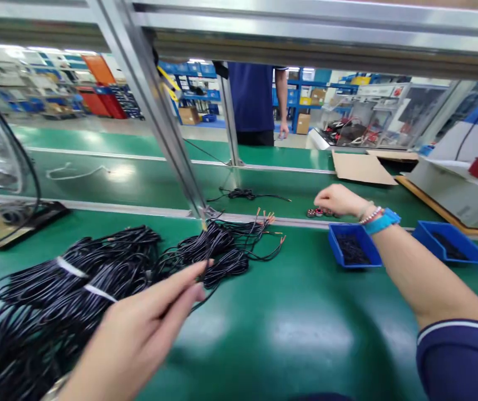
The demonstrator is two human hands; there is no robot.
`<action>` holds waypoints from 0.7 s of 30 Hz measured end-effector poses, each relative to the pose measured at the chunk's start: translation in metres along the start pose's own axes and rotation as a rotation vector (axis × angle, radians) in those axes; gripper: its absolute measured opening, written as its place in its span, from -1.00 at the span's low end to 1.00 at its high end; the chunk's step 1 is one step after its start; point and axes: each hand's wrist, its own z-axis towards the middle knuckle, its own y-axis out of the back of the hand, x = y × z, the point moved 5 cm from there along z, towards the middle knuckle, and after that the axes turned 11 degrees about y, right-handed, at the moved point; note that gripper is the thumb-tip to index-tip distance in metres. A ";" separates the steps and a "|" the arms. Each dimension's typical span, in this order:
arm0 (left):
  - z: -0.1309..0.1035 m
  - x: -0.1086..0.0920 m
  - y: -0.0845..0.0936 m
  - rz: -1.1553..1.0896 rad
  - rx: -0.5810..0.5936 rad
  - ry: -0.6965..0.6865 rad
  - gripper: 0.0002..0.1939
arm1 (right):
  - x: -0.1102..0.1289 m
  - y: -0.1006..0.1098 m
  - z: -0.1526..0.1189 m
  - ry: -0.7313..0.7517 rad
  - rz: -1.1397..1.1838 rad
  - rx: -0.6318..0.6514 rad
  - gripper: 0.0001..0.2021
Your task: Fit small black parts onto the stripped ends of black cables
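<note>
My left hand [147,323] pinches a black cable [206,256] between thumb and fingers, its end pointing up. Behind and beside it lie coiled black cables [211,239] with orange-copper tips, and a large bundle of black cables [97,267] tied with white bands. Across the bench, my right hand [339,199], with a blue band and bracelets at the wrist, has its fingers curled down by some small round red and dark pieces [316,213]. Its fingertips are partly hidden, so what they hold cannot be made out.
Two blue bins [355,262] [468,256] with small black parts stand at the right. A metal post [159,117] rises from the green bench [305,340]. Cardboard [364,168] lies at the far right. Another person [251,106] stands across the bench.
</note>
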 end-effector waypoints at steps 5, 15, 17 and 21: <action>-0.007 0.030 -0.100 0.154 0.330 0.049 -0.74 | -0.047 -0.032 -0.085 -0.202 -0.455 0.339 -0.78; -0.015 0.042 -0.160 0.209 0.551 0.009 -0.68 | -0.079 -0.071 -0.098 -0.315 -0.497 0.285 -0.74; -0.012 0.033 -0.166 0.259 0.561 -0.099 -0.74 | -0.077 -0.072 -0.098 -0.298 -0.488 0.276 -0.75; -0.013 0.019 -0.176 0.278 0.600 -0.222 -0.78 | -0.078 -0.064 -0.098 -0.270 -0.461 0.264 -0.73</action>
